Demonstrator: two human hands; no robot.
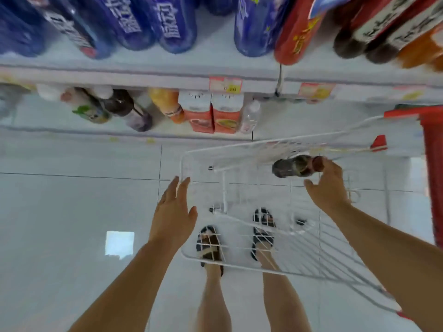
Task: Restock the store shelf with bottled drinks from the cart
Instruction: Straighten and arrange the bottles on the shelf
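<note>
Both bare forearms reach down and forward over a white wire cart (224, 188), which stands on the pale tiled floor (72, 200) with the person's sandalled feet (209, 245) showing through its mesh. Lying on its side at the cart's far right is a dark cola bottle (291, 167) with a red cap, the only stock visible in the basket. The right grip (328, 185) is at its cap end, fingers bent over the cap and thumb spread just below the body. Motion blur means I cannot tell whether it has closed on the bottle. Taking it by the neck would probably suit standing it upright later. The left grip (173, 212) hangs spread and empty just beside the cart's left rim, likely ready to steady it. Farther off, the store shelf (143, 76) carries blue-labelled bottles (172, 27), with a bare gap to their right.
</note>
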